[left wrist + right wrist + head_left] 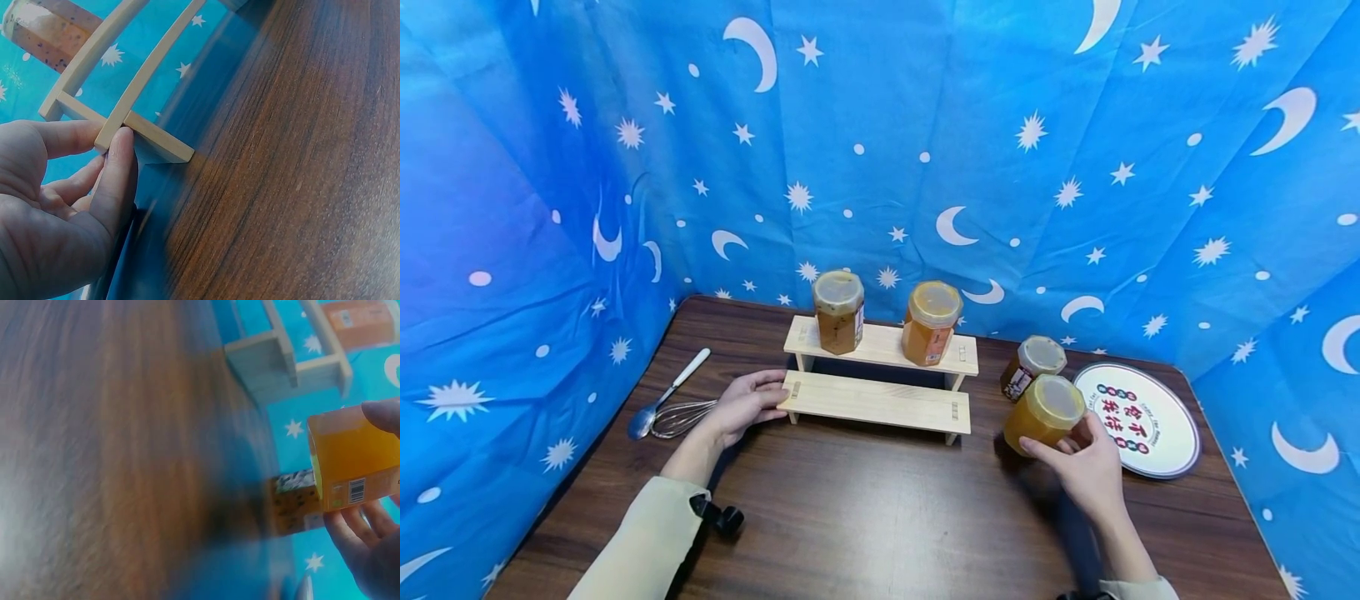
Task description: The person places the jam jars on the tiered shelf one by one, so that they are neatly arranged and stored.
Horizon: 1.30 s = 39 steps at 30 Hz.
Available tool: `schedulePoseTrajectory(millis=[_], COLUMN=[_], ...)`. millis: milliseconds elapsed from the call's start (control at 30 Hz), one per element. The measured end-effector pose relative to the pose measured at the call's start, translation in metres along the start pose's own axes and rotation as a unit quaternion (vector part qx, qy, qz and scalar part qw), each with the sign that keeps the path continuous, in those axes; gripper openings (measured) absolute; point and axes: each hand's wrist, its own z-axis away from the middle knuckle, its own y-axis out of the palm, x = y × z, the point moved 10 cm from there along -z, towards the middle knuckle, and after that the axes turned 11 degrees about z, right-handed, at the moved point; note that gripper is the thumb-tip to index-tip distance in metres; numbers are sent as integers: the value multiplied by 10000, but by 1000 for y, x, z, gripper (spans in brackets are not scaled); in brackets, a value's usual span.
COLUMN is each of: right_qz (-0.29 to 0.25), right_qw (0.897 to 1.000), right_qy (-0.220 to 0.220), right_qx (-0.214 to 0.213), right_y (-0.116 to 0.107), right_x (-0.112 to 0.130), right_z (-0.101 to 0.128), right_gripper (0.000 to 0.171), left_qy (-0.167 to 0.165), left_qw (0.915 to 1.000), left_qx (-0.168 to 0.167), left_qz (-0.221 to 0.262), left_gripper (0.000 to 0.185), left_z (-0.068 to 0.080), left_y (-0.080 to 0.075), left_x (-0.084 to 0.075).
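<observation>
Curled round an orange jar [1043, 412], the right hand [1086, 471] holds it tilted just above the table [880, 508], thumb on one side and fingers on the other, the lid leaning toward the wooden step shelf [880, 379]. In the right wrist view the same jar [353, 462] shows lifted, with fingertips [382, 415] across its top face and a barcode label facing the camera. The left hand [745, 404] pinches the left end of the shelf's lower step — the left wrist view shows the thumb [119, 169] pressed on the end of the plank [147, 75] and the fingers tucked beneath. Two jars already stand on the upper step, a dark one [838, 311] at the left and an orange one [931, 322] at the right; another dark jar [1032, 364] sits on the table just behind the held one, beside a round printed plate [1150, 425]. A whisk [681, 417] and spoon [658, 400] lie well to the left. My worry is the tilt: a smooth, heavy jar held by its sides could slip — or clip the dark jar behind it. If the left hand nudges the light shelf, the two jars up top may rock or topple.
</observation>
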Motion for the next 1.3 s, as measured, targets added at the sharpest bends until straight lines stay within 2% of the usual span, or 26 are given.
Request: schedulePoseTrajectory(millis=[233, 533, 1033, 1300], right_qz=[-41, -126, -465, -681], right_qw=[9997, 9988, 9931, 9900], right_qy=[-121, -312, -777, -853], right_qx=[192, 351, 746, 894], right_y=[4, 20, 68, 96], right_x=[24, 45, 86, 105], right_z=[4, 4, 7, 10], right_gripper=[85, 84, 79, 76], left_qy=[-26, -29, -19, -23], left_qw=[10000, 10000, 10000, 10000], left_qx=[-2, 15, 21, 5], left_qz=[-28, -34, 5, 7], left_gripper=[58, 59, 58, 58], left_z=[-2, -2, -2, 0], left_y=[-1, -1, -2, -1], left_x=[0, 0, 1, 0])
